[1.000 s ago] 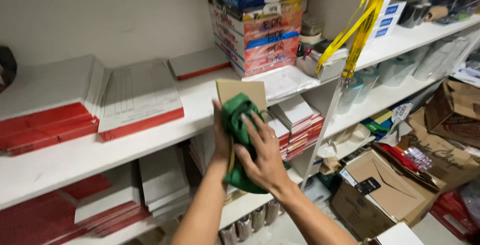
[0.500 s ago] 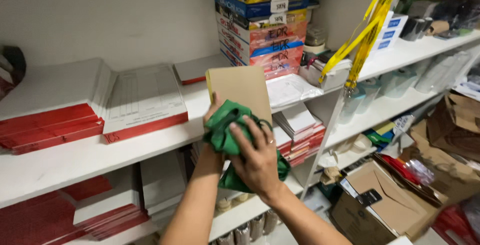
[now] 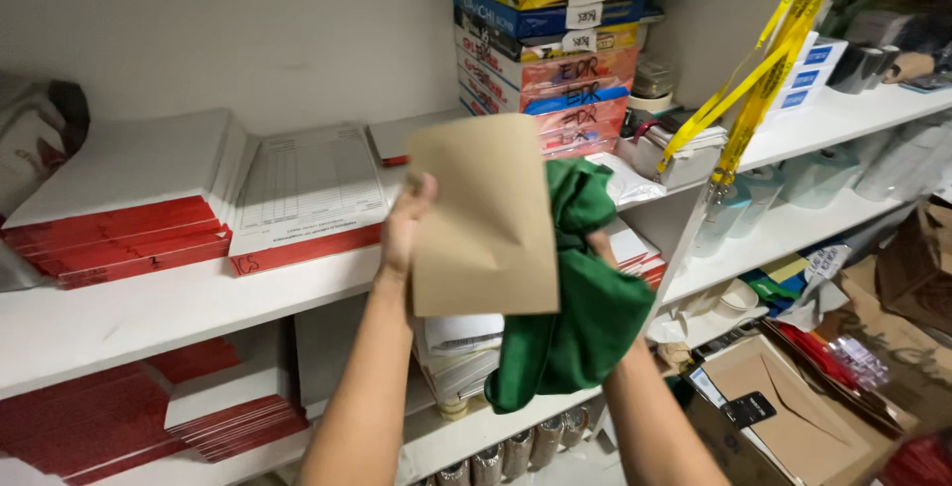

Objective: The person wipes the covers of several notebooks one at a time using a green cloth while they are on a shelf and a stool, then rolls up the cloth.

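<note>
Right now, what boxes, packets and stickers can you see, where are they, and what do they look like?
Brown envelope: flat, plain, in the left hand, green cloth beside it.
Stack of packets: top shelf, flat; black, yellow, blue, red.
White stickers: small squares on that stack.
Red-edged pads: shelf on the left, white tops.
White boxes with blue labels: right shelf.
Yellow tape strips: hanging at the right.

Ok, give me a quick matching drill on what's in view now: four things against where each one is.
Things:
1. brown envelope
2. green cloth
3. yellow tape
4. cardboard box

Places:
A. hanging by the upper shelf, right side
B. in the left hand
C. low down at bottom right
D. in the right hand, behind the envelope's edge

Pairs: 1-B, 2-D, 3-A, 4-C
</note>
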